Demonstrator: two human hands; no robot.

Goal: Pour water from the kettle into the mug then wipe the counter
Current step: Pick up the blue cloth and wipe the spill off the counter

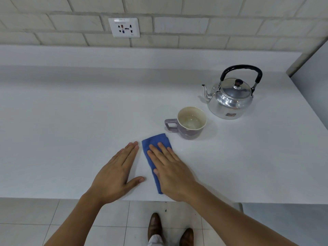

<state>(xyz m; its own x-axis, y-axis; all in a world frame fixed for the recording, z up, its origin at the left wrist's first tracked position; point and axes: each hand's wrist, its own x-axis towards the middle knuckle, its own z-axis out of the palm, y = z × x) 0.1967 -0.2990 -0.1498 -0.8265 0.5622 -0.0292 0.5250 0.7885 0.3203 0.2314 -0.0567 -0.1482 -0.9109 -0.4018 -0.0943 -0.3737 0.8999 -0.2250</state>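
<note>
A folded blue cloth (156,141) lies on the white counter (71,121) near its front edge. My right hand (173,173) rests flat on top of the cloth, palm down, and covers its right half. My left hand (116,174) lies flat on the bare counter just left of the cloth, with fingers extended and nothing in it. A purple mug (188,134) with a cream inside stands just beyond the cloth, handle pointing left, with water in it. The steel kettle (230,102) with a black handle stands upright behind the mug to the right, spout pointing left.
A wall socket (124,27) sits on the brick wall behind the counter. A grey panel (312,82) borders the counter on the right. Below the counter's front edge I see tiled floor and my brown shoes (155,226).
</note>
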